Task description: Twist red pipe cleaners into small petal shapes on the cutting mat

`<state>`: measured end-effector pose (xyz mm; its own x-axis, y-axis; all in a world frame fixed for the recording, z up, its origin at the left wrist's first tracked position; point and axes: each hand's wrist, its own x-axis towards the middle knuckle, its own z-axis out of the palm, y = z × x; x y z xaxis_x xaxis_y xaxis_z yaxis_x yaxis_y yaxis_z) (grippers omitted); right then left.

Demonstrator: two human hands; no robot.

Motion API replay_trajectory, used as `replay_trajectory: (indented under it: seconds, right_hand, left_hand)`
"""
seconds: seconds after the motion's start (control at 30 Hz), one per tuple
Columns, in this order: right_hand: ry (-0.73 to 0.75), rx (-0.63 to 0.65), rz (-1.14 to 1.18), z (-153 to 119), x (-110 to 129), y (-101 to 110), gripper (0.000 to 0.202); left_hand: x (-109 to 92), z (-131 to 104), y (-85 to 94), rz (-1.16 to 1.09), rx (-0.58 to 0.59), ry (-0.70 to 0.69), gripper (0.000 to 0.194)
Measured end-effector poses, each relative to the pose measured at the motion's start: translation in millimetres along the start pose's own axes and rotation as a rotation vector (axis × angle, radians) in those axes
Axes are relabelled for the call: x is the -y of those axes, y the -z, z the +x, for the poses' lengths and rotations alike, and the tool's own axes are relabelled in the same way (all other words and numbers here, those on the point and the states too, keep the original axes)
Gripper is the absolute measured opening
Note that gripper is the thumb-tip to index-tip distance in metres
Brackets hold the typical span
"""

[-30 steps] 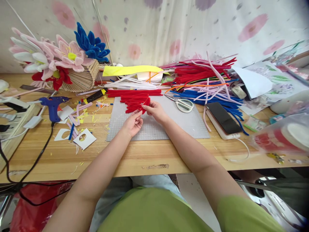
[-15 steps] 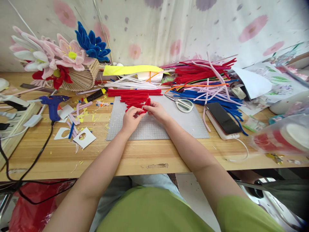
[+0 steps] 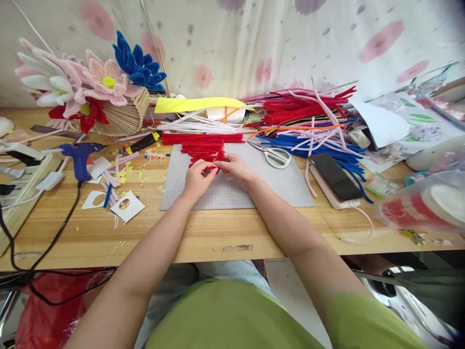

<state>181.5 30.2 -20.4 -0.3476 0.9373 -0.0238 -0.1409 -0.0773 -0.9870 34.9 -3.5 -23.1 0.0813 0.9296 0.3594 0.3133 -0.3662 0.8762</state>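
Between my two hands is a bent red pipe cleaner [image 3: 220, 156], its looped end pointing up. My left hand [image 3: 198, 178] pinches its lower part from the left. From the right, my right hand [image 3: 234, 167] grips it with thumb and fingers; the fingertips partly hide it. Just behind the hands, several cut red pipe cleaner pieces [image 3: 201, 146] lie in rows on a grey cutting mat [image 3: 269, 194]. White-handled scissors [image 3: 276, 157] rest on the mat to the right of my right hand.
A blue glue gun [image 3: 80, 157] stands at left near white cards with holes [image 3: 128, 207] and scraps. Fuzzy-stem flowers [image 3: 105, 80] are at the back left. Bundles of red stems [image 3: 298, 109] and blue stems [image 3: 327, 150] lie behind. A phone [image 3: 336, 177] and a wrapped cup [image 3: 425, 206] sit at right.
The red pipe cleaner has turned slightly more upright between my fingers. Both hands stay in nearly the same place, with small finger movements.
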Motion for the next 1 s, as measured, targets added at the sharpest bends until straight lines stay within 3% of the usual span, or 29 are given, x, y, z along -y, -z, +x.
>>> replay_trajectory:
  seconds: [0.23,0.5,0.67,0.8,1.0]
  right_hand:
    - [-0.003,0.039,0.015,0,-1,0,0.031]
    - [-0.037,-0.022,0.111,1,3,-1,0.032]
    - [-0.015,-0.023,0.084,1,0,-1,0.031]
    - [0.016,-0.005,-0.014,1,-3,-1,0.031]
    - [0.026,0.113,-0.03,-1,1,-1,0.032]
  left_hand:
    - [5,3,-1.0,-0.054,0.026,0.062,0.002]
    - [0,5,-11.6,-0.439,-0.065,0.395,0.017]
    - [-6,3,-13.6,-0.459,0.043,0.512,0.016]
    - [-9,1,-14.8,-0.507,0.012,0.55,0.019]
    - [-13,0,-12.9,-0.548,0.096,0.632,0.027]
